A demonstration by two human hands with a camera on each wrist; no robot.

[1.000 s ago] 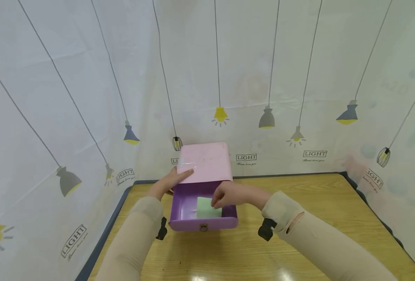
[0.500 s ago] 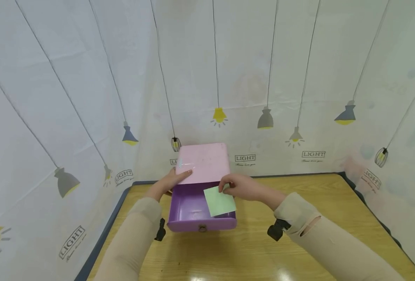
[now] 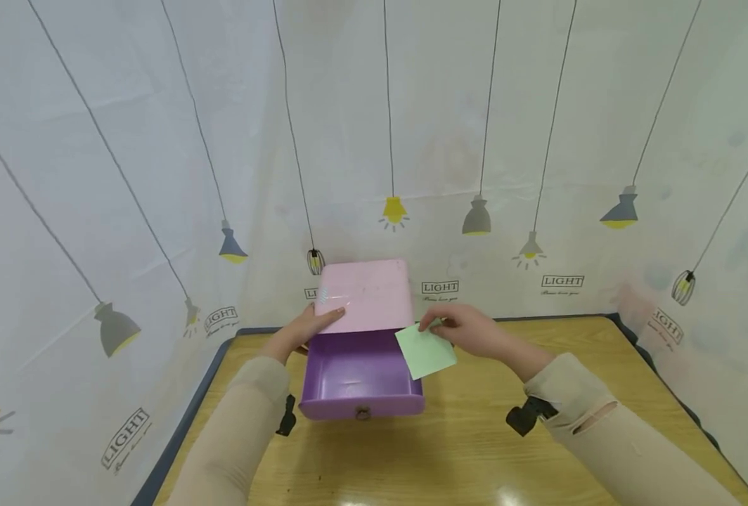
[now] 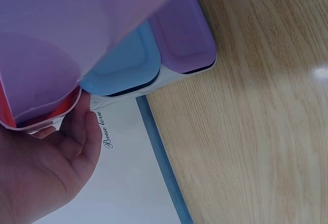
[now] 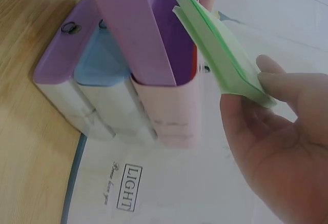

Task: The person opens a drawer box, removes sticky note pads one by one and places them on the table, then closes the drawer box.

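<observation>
A small drawer cabinet with a pink top (image 3: 368, 292) stands against the back wall; its purple drawer (image 3: 361, 406) is pulled out toward me. My left hand (image 3: 301, 330) holds the cabinet's left top edge, thumb lying on the top and fingers bent against the side, as the left wrist view shows (image 4: 61, 162). A stack of pale green note paper (image 3: 426, 353) is pinched between thumb and fingers of my right hand (image 3: 465, 330), above the drawer's right side. In the right wrist view, the notes (image 5: 225, 60) show several thin layers, slightly fanned apart.
Below the pulled-out drawer are a blue drawer (image 5: 102, 55) and another purple drawer (image 5: 66, 44), both pushed in. The wooden table (image 3: 494, 436) has a dark blue edge. A white cloth with printed lamps (image 3: 450, 140) hangs behind and at both sides.
My right hand has lifted the green note paper up out of the purple drawer and carried it to the right. The left hand has stayed on the cabinet.
</observation>
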